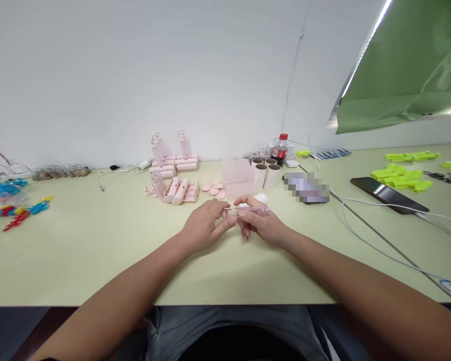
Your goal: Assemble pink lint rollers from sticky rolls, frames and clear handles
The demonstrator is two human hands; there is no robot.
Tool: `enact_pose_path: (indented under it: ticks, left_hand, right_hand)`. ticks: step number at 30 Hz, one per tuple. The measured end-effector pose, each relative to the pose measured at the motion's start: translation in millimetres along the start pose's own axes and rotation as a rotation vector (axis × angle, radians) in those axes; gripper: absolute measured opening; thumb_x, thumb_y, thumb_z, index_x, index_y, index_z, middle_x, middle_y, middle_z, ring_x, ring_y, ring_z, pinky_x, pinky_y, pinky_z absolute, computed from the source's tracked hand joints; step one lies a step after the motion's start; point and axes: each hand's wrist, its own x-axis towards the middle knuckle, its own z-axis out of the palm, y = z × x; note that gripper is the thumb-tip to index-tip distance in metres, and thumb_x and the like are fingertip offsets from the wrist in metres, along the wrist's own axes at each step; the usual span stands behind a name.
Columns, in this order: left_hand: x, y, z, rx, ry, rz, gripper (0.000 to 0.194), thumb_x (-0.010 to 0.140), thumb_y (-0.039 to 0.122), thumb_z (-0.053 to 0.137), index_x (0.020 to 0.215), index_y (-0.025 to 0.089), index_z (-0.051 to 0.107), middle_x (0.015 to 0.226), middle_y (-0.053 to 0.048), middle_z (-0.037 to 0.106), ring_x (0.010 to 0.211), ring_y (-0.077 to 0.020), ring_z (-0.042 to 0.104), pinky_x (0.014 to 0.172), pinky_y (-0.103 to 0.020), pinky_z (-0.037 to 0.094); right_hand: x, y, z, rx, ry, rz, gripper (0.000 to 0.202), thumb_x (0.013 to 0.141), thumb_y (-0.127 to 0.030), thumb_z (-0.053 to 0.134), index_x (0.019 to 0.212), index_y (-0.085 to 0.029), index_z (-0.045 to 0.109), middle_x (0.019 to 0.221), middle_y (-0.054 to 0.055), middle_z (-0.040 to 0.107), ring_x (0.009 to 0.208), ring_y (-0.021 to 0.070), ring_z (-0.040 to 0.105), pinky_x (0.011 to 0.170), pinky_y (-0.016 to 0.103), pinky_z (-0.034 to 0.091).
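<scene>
A clear pink tube [261,211] lies roughly level between my hands over the table. My right hand [261,223] has its fingers closed round the right part of the tube. At the tube's left end, my left hand [206,223] pinches it between thumb and fingers. Behind my hands are pale pink discs [213,189] and a translucent pink box [238,180]. A white round object [261,198] shows partly behind my right hand. Pink cylindrical cases [180,191] lie to the left of the discs.
Brown-rimmed white tubes [272,176] and a cola bottle [280,149] stand behind my hands. A phone [389,194], white cables, yellow-green bundles [402,176] and scissors [441,177] are on the right. Colourful pieces [22,213] lie far left. Clear pink tubes [184,145] stand near the wall.
</scene>
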Motion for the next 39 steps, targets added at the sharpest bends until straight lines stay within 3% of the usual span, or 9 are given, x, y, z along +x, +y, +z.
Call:
enact_pose_path:
  ticks: [6, 9, 13, 17, 22, 26, 30, 36, 39]
  left_hand:
    - [-0.3, -1.4, 5.7, -0.01, -0.052, 0.036, 0.033, 0.098, 0.046, 0.042, 0.112, 0.02, 0.057, 0.092, -0.005, 0.067, 0.083, -0.0203, 0.062, 0.072, -0.032, 0.045]
    - [0.0, -9.8, 5.9, -0.15, 0.035, -0.104, 0.035, 0.099, 0.047, 0.037, 0.114, 0.019, 0.052, 0.084, -0.003, 0.066, 0.072, -0.0177, 0.062, 0.066, -0.03, 0.045]
    - [3.0, -21.2, 6.2, -0.371, 0.114, -0.187, 0.033, 0.098, 0.048, 0.036, 0.11, 0.019, 0.049, 0.087, -0.002, 0.064, 0.065, -0.0131, 0.06, 0.064, -0.028, 0.047]
    - [5.1, -23.3, 7.5, -0.465, 0.149, -0.198, 0.03, 0.096, 0.048, 0.041, 0.1, 0.019, 0.049, 0.088, -0.003, 0.062, 0.066, -0.0121, 0.058, 0.062, -0.026, 0.049]
    - [3.6, -23.2, 8.4, -0.481, 0.104, -0.172, 0.03, 0.096, 0.048, 0.042, 0.101, 0.019, 0.048, 0.088, -0.002, 0.062, 0.064, -0.0114, 0.058, 0.061, -0.026, 0.048]
    - [1.8, -24.6, 8.9, -0.452, 0.005, -0.165, 0.031, 0.099, 0.047, 0.037, 0.114, 0.021, 0.044, 0.09, -0.002, 0.063, 0.062, -0.0111, 0.058, 0.064, -0.028, 0.047]
    - [1.1, -23.8, 8.1, -0.388, -0.068, -0.153, 0.033, 0.099, 0.046, 0.035, 0.12, 0.022, 0.042, 0.09, -0.001, 0.063, 0.065, -0.0128, 0.059, 0.068, -0.03, 0.047]
    - [0.4, -23.3, 5.3, -0.349, -0.071, -0.118, 0.032, 0.099, 0.045, 0.034, 0.117, 0.021, 0.046, 0.086, -0.001, 0.062, 0.063, -0.0133, 0.056, 0.068, -0.03, 0.045]
    - [0.1, -24.5, 5.7, -0.339, -0.071, -0.108, 0.032, 0.099, 0.045, 0.035, 0.117, 0.021, 0.046, 0.086, -0.001, 0.062, 0.064, -0.0135, 0.055, 0.067, -0.029, 0.044]
  right_hand:
    - [-0.5, -1.2, 2.5, -0.266, -0.09, -0.085, 0.05, 0.079, -0.034, 0.069, 0.119, -0.025, 0.04, 0.079, -0.002, 0.063, 0.06, 0.0133, 0.057, 0.057, 0.028, 0.049]
    - [4.0, -8.7, -18.8, -0.599, 0.075, -0.27, 0.052, 0.077, -0.022, 0.064, 0.125, -0.025, 0.045, 0.085, 0.001, 0.063, 0.075, 0.0172, 0.06, 0.073, 0.034, 0.05]
    - [11.4, -15.6, -54.4, -1.012, 0.31, -0.286, 0.045, 0.076, -0.012, 0.052, 0.119, -0.023, 0.058, 0.11, 0.007, 0.067, 0.107, 0.0258, 0.06, 0.095, 0.044, 0.044]
    - [13.4, -14.8, -64.6, -1.239, 0.102, -0.113, 0.056, 0.073, -0.011, 0.053, 0.128, -0.022, 0.058, 0.132, 0.01, 0.06, 0.124, 0.0312, 0.05, 0.104, 0.047, 0.039]
    - [6.2, -19.2, -48.1, -1.417, -0.09, -0.008, 0.068, 0.076, -0.015, 0.055, 0.143, -0.029, 0.047, 0.121, 0.01, 0.063, 0.11, 0.0333, 0.054, 0.091, 0.045, 0.043]
    - [-0.9, -21.7, -38.5, -1.36, -0.164, 0.121, 0.077, 0.079, -0.023, 0.055, 0.151, -0.034, 0.032, 0.116, 0.01, 0.061, 0.094, 0.0286, 0.061, 0.078, 0.037, 0.045]
    - [0.5, -20.6, -37.7, -1.195, -0.078, 0.216, 0.075, 0.073, -0.024, 0.058, 0.146, -0.03, 0.037, 0.121, 0.011, 0.057, 0.095, 0.0279, 0.061, 0.077, 0.036, 0.046]
    - [6.3, -29.4, -42.3, -0.421, 0.049, 0.243, 0.07, 0.067, -0.023, 0.052, 0.134, -0.033, 0.037, 0.103, 0.004, 0.055, 0.065, 0.0167, 0.056, 0.043, 0.024, 0.041]
    - [7.0, -29.4, -44.5, -0.251, 0.06, 0.153, 0.072, 0.067, -0.025, 0.051, 0.136, -0.033, 0.034, 0.098, 0.003, 0.055, 0.064, 0.0176, 0.056, 0.039, 0.024, 0.041]
